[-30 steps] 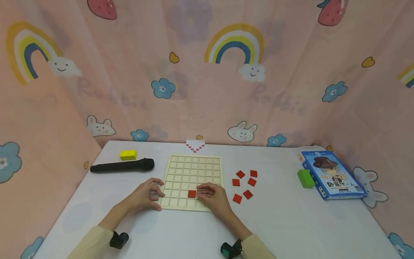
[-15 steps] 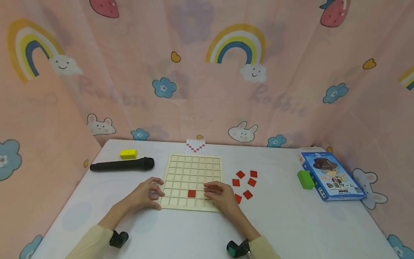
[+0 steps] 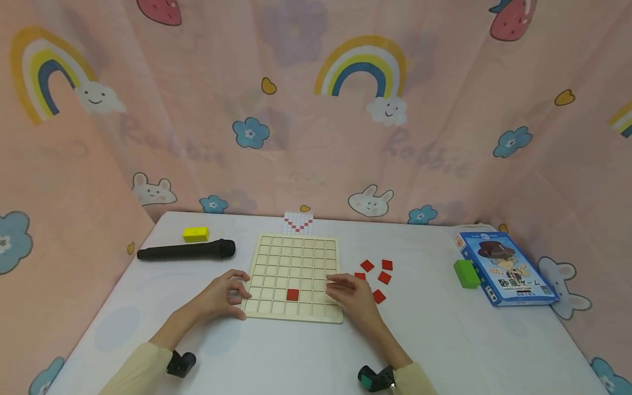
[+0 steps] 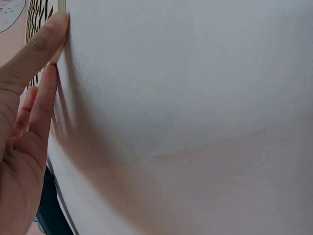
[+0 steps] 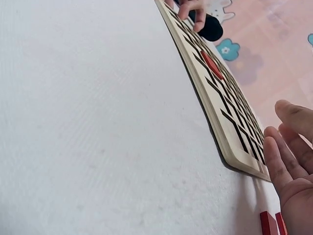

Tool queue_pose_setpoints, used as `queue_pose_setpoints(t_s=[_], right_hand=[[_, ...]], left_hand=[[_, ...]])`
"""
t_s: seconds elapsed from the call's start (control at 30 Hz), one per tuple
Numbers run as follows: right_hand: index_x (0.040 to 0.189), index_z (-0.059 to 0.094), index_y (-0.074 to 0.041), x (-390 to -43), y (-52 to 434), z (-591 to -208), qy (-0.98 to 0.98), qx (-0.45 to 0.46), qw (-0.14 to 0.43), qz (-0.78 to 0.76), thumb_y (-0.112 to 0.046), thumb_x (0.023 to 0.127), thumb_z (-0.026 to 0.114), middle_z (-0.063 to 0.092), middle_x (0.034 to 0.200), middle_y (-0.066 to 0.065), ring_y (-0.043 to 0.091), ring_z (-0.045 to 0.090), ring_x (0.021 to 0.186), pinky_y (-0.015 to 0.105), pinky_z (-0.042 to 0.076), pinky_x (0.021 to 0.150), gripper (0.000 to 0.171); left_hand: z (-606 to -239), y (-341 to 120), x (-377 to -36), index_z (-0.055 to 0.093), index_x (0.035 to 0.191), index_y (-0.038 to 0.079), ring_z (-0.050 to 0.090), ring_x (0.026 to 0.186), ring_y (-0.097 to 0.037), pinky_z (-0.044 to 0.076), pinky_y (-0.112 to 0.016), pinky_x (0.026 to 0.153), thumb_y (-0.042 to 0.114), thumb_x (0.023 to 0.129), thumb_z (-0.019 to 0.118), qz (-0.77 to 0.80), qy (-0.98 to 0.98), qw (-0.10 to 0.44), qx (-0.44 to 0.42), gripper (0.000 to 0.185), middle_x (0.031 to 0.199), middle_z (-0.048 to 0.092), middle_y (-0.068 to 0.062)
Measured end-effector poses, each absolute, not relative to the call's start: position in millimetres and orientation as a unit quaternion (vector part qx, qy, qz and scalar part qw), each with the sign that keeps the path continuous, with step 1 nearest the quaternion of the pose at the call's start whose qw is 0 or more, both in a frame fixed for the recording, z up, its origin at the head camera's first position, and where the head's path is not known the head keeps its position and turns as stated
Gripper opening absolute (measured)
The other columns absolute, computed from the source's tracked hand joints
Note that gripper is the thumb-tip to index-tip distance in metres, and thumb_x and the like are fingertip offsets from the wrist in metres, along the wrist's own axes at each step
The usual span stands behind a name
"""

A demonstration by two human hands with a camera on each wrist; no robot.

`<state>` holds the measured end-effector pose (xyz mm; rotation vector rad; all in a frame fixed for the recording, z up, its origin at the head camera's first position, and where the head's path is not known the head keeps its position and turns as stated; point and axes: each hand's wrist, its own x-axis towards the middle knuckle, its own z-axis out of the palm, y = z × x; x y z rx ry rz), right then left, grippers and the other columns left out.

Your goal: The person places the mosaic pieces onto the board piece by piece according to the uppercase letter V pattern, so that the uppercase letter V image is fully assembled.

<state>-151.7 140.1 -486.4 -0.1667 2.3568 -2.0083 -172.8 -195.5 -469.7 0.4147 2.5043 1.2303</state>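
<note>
Head view. My left hand [image 3: 223,296]: fingers curled, tips set against the left edge of the wooden grid board [image 3: 294,259], near its front corner. My right hand [image 3: 354,298]: fingers loosely extended, grasping nothing, lying over the board's front right corner. One red tile [image 3: 293,294] sits in a cell of the board, between my two hands. Loose red tiles [image 3: 378,277] lie just right of my right fingers, one partly hidden beneath them. A black microphone [image 3: 186,252] and a yellow block [image 3: 195,234] lie beyond my left hand. A green block [image 3: 466,272] and a blue box [image 3: 506,267] lie well to the right. A pattern card [image 3: 298,223] lies behind the board.

Left wrist view. My left fingers [image 4: 43,49]: thumb and one fingertip pressed to the board's edge [image 4: 60,22].

Right wrist view. My right fingers [image 5: 286,157]: relaxed and empty, just beside the board's corner [image 5: 242,163]; red tiles [image 5: 272,224] under my palm; seated tile [image 5: 211,65] farther along.
</note>
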Motion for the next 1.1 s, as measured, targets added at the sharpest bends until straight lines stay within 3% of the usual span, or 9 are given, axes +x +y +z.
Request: queue_pose_setpoints(t_s=[0.33,1.1], right_hand=[[0.114,0.067,-0.005,-156,164,-482,0.783,-0.016,-0.007,-0.621,-0.004,0.083,0.073,0.068,0.112,0.012,0.021,0.066,0.098,0.023,0.055,0.082,0.031],[0.118,0.062,0.001,-160,212,-484,0.798,0.004,-0.076,-0.598,-0.006,0.087,0.070,0.065,0.113,0.019,0.019,0.066,0.097,0.015,0.052,0.082,0.033]], left_hand=[[-467,-195,-172,0.069,0.083,0.007,0.054,0.107,-0.027,0.055,-0.025,0.083,0.002,0.059,0.088,0.437,0.874,0.167,0.129,0.032,0.130,0.045,-0.010],[-464,-191,-172,0.067,0.081,0.005,0.056,0.103,-0.024,0.055,-0.026,0.082,0.000,0.057,0.088,0.436,0.878,0.174,0.098,0.033,0.131,0.045,-0.008]])
